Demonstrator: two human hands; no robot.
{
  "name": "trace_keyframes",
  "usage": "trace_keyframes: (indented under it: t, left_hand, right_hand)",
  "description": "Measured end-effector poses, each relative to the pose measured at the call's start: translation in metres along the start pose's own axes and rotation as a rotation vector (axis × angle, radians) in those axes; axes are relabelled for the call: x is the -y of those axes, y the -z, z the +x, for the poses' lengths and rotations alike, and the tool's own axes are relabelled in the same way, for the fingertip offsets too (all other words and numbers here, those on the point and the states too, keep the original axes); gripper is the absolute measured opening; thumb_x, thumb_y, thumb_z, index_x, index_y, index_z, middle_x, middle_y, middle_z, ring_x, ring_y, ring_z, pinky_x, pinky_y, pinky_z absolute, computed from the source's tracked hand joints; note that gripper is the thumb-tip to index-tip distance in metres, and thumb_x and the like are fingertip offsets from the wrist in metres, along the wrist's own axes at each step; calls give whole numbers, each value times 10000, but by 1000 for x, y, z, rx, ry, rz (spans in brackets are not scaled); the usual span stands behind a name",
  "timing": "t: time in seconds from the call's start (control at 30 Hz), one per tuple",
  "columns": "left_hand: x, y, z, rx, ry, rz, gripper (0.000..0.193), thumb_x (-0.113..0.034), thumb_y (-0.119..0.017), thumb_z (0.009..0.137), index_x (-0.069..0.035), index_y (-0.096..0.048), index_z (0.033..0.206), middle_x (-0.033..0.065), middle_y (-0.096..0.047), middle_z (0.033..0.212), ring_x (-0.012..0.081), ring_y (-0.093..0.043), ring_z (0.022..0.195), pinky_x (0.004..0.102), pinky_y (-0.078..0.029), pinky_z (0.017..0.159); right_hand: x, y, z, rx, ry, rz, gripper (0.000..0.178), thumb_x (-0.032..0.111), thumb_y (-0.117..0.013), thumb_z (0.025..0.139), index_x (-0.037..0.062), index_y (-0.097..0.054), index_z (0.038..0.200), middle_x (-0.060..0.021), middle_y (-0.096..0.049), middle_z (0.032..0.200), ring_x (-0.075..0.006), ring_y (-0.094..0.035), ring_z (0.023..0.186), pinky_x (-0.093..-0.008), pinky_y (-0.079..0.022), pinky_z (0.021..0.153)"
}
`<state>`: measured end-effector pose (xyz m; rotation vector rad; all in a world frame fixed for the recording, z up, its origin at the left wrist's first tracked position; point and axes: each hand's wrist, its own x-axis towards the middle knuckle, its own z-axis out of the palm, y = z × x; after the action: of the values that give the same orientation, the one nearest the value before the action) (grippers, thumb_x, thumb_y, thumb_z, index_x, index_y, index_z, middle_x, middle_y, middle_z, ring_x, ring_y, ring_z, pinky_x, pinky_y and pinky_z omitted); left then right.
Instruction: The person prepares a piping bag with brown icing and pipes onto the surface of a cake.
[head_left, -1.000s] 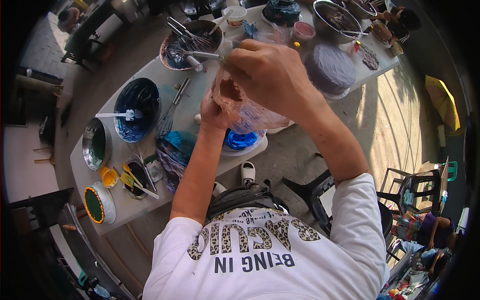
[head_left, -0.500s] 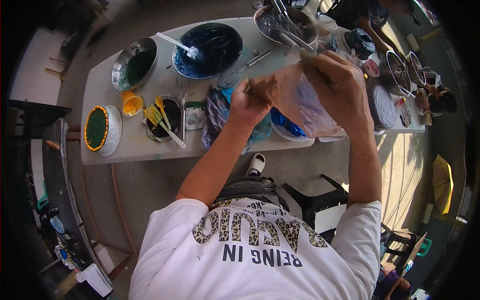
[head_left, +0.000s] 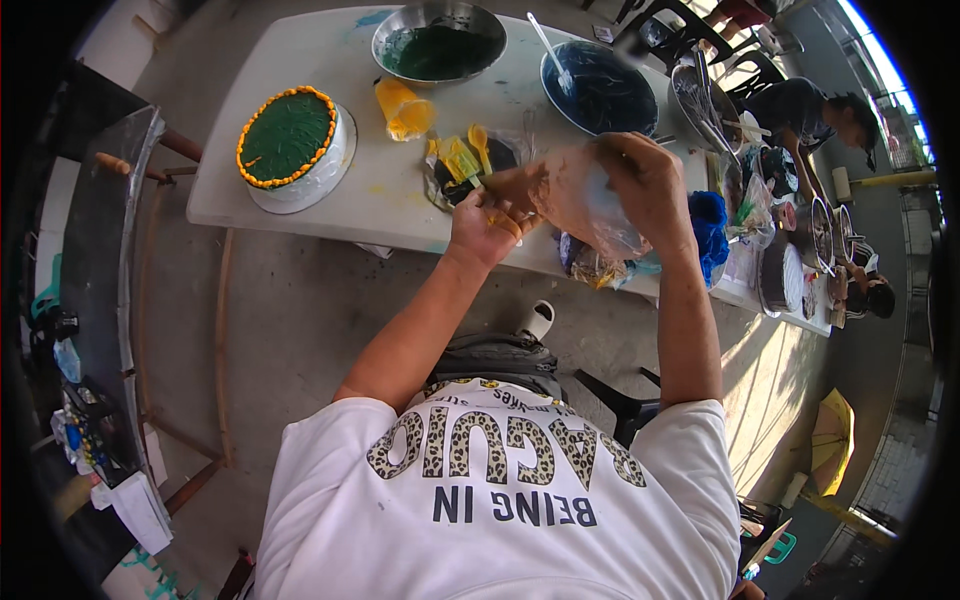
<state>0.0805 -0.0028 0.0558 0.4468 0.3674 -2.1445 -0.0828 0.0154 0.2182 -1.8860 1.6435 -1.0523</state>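
Both of my hands hold a clear plastic bag (head_left: 585, 205) stretched between them above the white table (head_left: 330, 205). My left hand (head_left: 490, 222) grips its left end; my right hand (head_left: 645, 180) pinches its right side. Under the bag lie a dark bowl with yellow spatulas (head_left: 465, 160) and a blue frosted cake (head_left: 708, 228). A round cake with green top and orange rim (head_left: 290, 140) stands at the table's left end.
A metal bowl of green icing (head_left: 438, 42), a bowl of dark blue icing (head_left: 598, 88) with a spoon and an orange cup (head_left: 402, 108) stand at the back. Two other people (head_left: 810, 105) sit at the right. A dark bench (head_left: 100, 290) lies left.
The view has swung so the table's left end with the green cake shows. My hands still hold the clear bag, now lower and nearer the table's front edge.
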Motion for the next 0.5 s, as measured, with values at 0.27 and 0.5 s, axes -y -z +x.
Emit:
trace_keyframes:
  t: [0.27, 0.5]
  left_hand:
    - [-51, -8, 14, 288, -20, -72, 445, -286, -238, 943, -44, -453, 1248, 126, -495, 1264, 299, -471, 1162, 450, -385, 974]
    - [-65, -7, 41, 216, -151, -13, 412, -249, -243, 955, -55, -384, 1289, 141, -442, 1296, 315, -428, 1199, 490, -340, 1017]
  right_hand:
    - [20, -60, 43, 53, 181, -46, 149, 66, -588, 797, -14, -639, 912, -172, -615, 824, -320, -609, 735, -332, -474, 659]
    - [-1, -81, 78, 96, 303, -85, 151, 90, -574, 781, 12, -644, 890, -178, -604, 825, -363, -592, 765, -373, -480, 680]
